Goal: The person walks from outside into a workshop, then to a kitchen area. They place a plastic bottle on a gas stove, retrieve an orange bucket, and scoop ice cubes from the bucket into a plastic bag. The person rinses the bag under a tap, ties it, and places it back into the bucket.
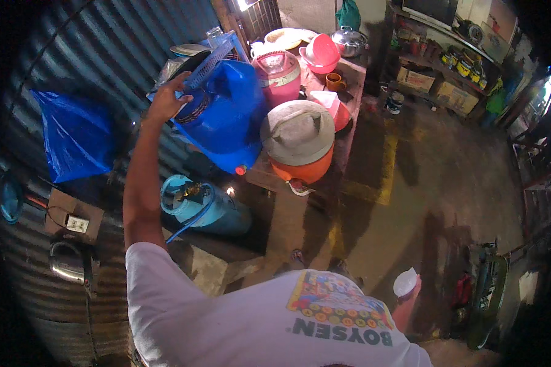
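Observation:
My left hand reaches up to a big blue water jug lying on the table. Its fingers curl beside the jug's dark ringed mouth and the edge of a light-blue slotted plastic rack; which of them it grips, I cannot make out. The jug has a small red tap cap. Down at my right side, my right hand is closed around a small white cup-like thing; its fingers are partly hidden.
An orange cooler jug with a grey lid, a pink cooler, pink bowls and a brown mug crowd the wooden table. Below stands a light-blue gas cylinder with a hose. Shelves with boxes stand at the far right.

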